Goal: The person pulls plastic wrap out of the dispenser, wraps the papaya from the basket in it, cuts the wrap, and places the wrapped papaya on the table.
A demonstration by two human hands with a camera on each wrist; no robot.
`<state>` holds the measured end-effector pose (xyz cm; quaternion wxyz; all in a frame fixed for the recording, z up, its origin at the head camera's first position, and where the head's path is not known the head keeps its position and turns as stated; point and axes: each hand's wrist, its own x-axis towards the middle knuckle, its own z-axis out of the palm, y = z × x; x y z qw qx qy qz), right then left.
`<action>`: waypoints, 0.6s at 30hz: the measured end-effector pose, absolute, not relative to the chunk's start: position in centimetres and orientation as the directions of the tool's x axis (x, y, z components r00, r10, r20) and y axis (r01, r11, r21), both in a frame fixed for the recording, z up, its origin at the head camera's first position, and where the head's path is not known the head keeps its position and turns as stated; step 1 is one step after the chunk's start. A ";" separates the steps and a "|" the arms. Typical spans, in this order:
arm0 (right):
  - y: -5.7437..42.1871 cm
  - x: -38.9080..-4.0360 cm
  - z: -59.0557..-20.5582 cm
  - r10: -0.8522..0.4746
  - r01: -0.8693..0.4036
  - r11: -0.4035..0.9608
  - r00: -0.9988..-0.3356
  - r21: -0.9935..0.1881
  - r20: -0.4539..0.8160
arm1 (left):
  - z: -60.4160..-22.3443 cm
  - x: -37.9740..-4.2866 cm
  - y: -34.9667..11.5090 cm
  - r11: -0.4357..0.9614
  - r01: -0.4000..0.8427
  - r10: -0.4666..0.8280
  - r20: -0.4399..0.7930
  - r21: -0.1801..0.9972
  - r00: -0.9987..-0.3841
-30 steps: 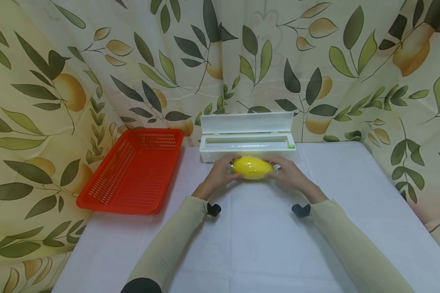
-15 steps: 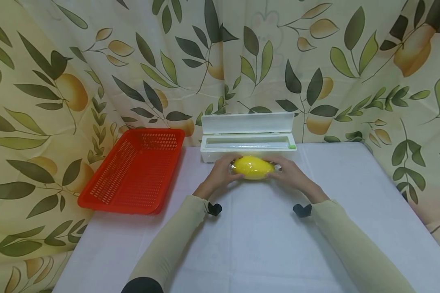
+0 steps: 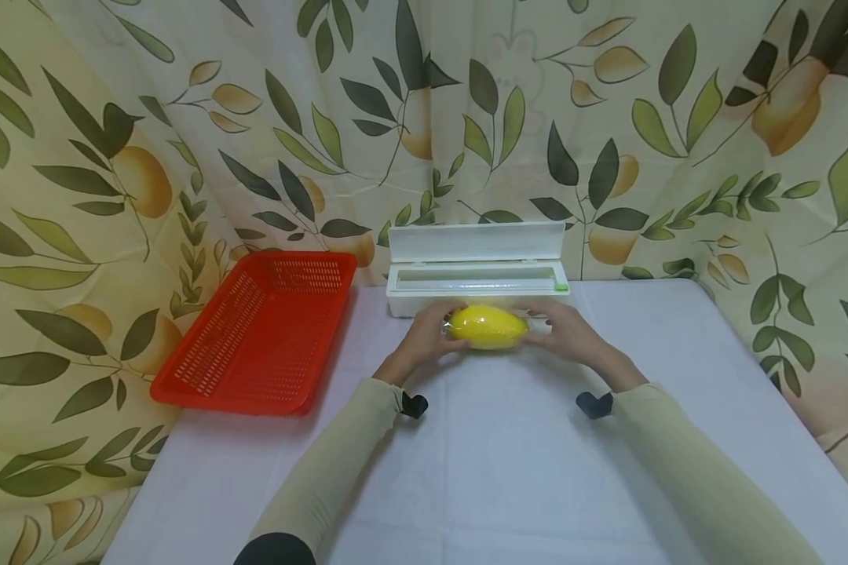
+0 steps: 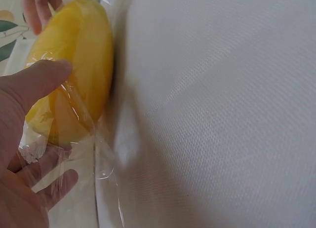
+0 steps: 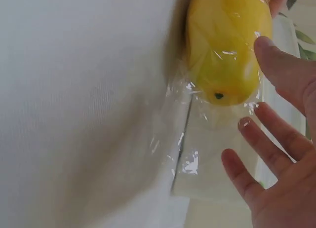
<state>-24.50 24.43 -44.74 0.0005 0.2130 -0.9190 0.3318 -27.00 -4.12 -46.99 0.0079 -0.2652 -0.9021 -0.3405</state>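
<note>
Yellow fruit (image 3: 486,326) sits right in front of the white box (image 3: 404,304), lengthwise along it; can't tell if the two touch. Clear film (image 4: 106,164) is around the fruit, loose and wrinkled past both ends. Black spot on the fruit's end, per right wrist view.

Left hand (image 3: 422,333), in front of the box's left part: has the fruit's left end between thumb on the near side and fingers on the far side. Left wrist view has two lower fingers behind the film, spread a little.

Right hand (image 3: 572,336), in front of the box's right part: fairly wide, thumb tip against the fruit, three fingers extended and spread, off the fruit; index not clear, so can't tell how firm any hold is.

Box lid (image 3: 477,243) up at its back; green tab (image 3: 561,287) at its right end. Red basket (image 3: 226,400) left of the box, well apart from the fruit. White cloth (image 3: 509,471) under the box, leaf-print curtain (image 3: 367,173) behind it.
</note>
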 end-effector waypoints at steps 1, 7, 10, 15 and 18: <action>24.6 -24.5 -44.6 -0.382 -0.394 0.694 -0.911 -0.602 0.156 | -47.0 -27.0 -4.1 0.627 0.485 0.473 0.197 0.609 -0.859; 25.5 -25.2 -44.3 -0.305 -0.431 0.708 -0.901 -0.560 0.309 | -47.2 -27.0 -4.2 0.625 0.471 0.464 0.189 0.623 -0.865; 26.1 -25.8 -44.4 -0.260 -0.451 0.712 -0.882 -0.539 0.394 | -47.3 -27.1 -4.2 0.625 0.463 0.459 0.185 0.628 -0.869; 27.2 -27.1 -44.7 -0.194 -0.425 0.722 -0.882 -0.546 0.429 | -47.4 -26.9 -4.2 0.618 0.460 0.453 0.189 0.638 -0.871; 27.8 -27.7 -45.0 -0.163 -0.372 0.733 -0.909 -0.569 0.384 | -47.4 -27.0 -4.2 0.615 0.456 0.450 0.188 0.643 -0.873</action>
